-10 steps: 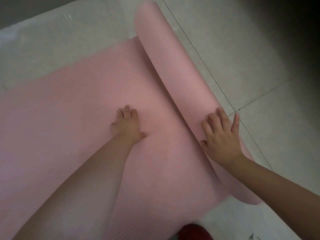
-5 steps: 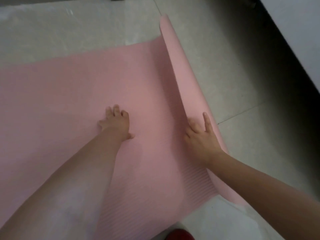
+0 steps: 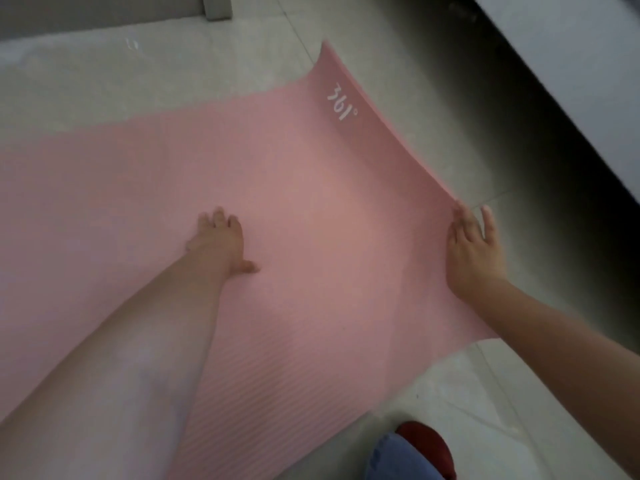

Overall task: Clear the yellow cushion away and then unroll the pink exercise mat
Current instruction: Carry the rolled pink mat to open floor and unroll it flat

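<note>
pink exercise mat (image 3: 311,209) lies almost fully unrolled on the tiled floor (image 3: 86,81), left hand (image 3: 221,242) pressing flat and open to pin it, right hand (image 3: 472,247) spread open at the far edge, seemingly flattening its upward curl.

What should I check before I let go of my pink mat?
1. Roll all undone: ok, the pink mat shows no roll, and its white logo is uncovered.
2. End edge flat: not ok, it curls up off the tiled floor, highest at the far corner.
3. Left hand pressing the mat down: ok, palm flat on it.
4. Right hand at the curling edge: ok, fingers open.
5. Floor past the edge free: ok, bare tile up to the dark strip.
6. Yellow cushion gone: cannot tell, none in view.
</note>
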A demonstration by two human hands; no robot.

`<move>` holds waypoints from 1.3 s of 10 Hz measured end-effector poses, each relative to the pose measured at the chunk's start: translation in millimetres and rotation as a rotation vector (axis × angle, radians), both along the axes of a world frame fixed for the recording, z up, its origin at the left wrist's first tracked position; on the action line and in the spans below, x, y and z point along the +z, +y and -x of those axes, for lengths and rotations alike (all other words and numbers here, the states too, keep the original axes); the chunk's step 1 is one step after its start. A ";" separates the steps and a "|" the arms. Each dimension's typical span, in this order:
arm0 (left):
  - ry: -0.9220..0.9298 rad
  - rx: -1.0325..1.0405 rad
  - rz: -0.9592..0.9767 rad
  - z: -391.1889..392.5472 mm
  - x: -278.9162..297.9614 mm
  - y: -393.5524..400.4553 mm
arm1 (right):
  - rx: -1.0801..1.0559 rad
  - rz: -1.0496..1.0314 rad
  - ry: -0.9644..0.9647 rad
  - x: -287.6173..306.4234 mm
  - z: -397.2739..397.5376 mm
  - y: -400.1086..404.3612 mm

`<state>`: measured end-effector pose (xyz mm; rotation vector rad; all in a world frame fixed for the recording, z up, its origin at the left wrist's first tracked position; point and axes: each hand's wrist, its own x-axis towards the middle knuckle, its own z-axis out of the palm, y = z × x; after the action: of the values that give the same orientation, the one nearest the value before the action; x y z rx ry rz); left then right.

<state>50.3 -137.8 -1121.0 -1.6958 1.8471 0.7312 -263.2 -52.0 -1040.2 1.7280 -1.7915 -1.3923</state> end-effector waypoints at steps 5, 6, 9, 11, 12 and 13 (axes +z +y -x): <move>-0.064 0.078 0.117 28.1 10.2 2.3 | 0.027 -0.064 -0.221 -44.0 64.2 21.4; -0.002 0.067 0.219 60.3 1.2 6.0 | 0.101 0.070 -0.539 -58.2 69.9 11.3; 0.099 0.357 0.441 129.6 -37.8 -32.7 | 0.126 -0.007 -0.795 -91.8 79.1 -63.9; 0.100 0.372 0.500 127.8 -47.5 -37.3 | 0.107 0.021 -0.954 -106.6 63.0 -122.7; 0.111 0.372 0.488 130.1 -45.9 -35.8 | 0.154 0.115 -1.053 -112.6 47.6 -164.9; 0.118 0.366 0.470 128.1 -45.2 -38.7 | 0.106 0.091 -1.098 -121.6 28.3 -222.5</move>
<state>-77.8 -176.6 -1166.2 -2.3810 1.9158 0.5699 -291.5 -274.5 -1161.8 2.7426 -2.0733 -0.2238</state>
